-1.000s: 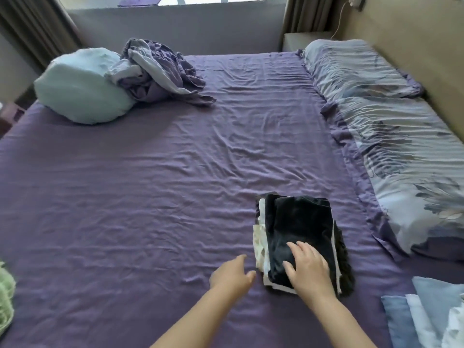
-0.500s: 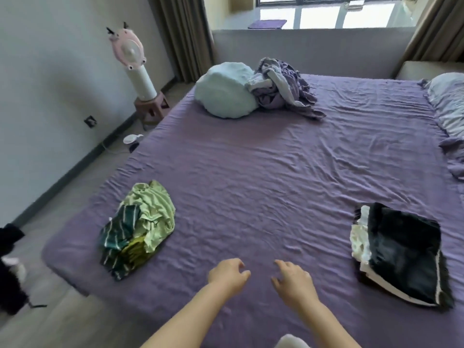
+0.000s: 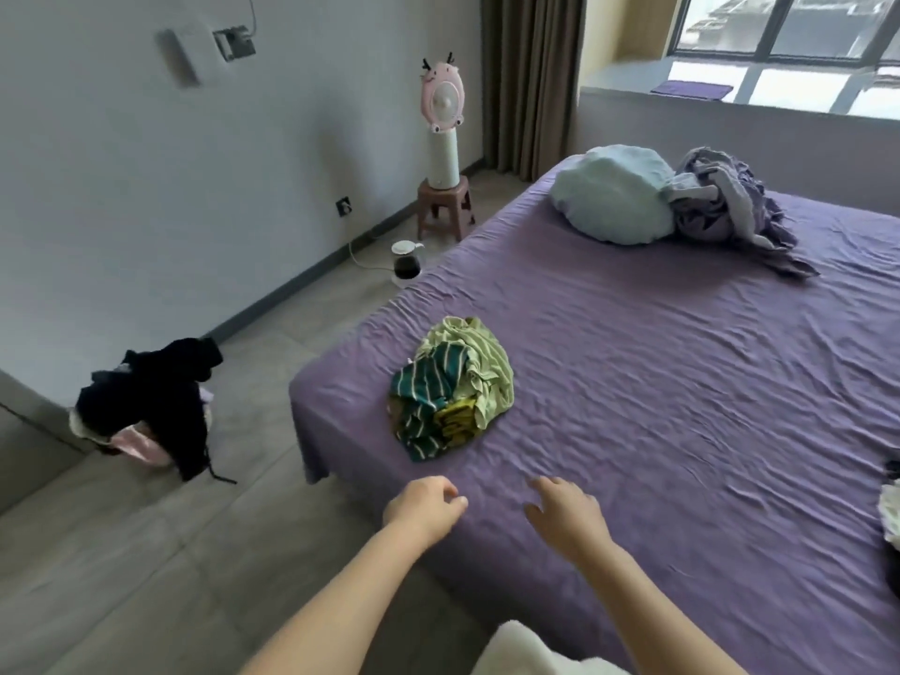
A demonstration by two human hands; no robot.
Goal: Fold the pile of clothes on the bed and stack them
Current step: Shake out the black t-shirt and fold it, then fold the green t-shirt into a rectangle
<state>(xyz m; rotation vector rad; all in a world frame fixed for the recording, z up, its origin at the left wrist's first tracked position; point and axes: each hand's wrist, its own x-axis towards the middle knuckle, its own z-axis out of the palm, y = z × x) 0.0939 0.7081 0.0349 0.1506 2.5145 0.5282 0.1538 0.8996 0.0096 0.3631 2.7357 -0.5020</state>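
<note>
A crumpled pile of clothes [image 3: 453,387], light green with dark green stripes and some yellow, lies near the left front corner of the purple bed [image 3: 682,382]. My left hand [image 3: 423,509] hovers just below the pile with loosely curled fingers and holds nothing. My right hand [image 3: 567,516] is beside it over the sheet, fingers relaxed and spread, also empty. The folded stack [image 3: 893,509] of dark and white clothes shows only as a sliver at the right edge.
A light blue pillow [image 3: 613,194] and a crumpled lilac garment [image 3: 730,211] lie at the far side of the bed. On the floor stand a glass kettle [image 3: 406,263], a stool with a pink fan [image 3: 443,134], and dark clothes [image 3: 151,406].
The view has swung left, away from the folded stack. Both hands left the stack and now reach toward the green pile, which sits closer to the centre of view.
</note>
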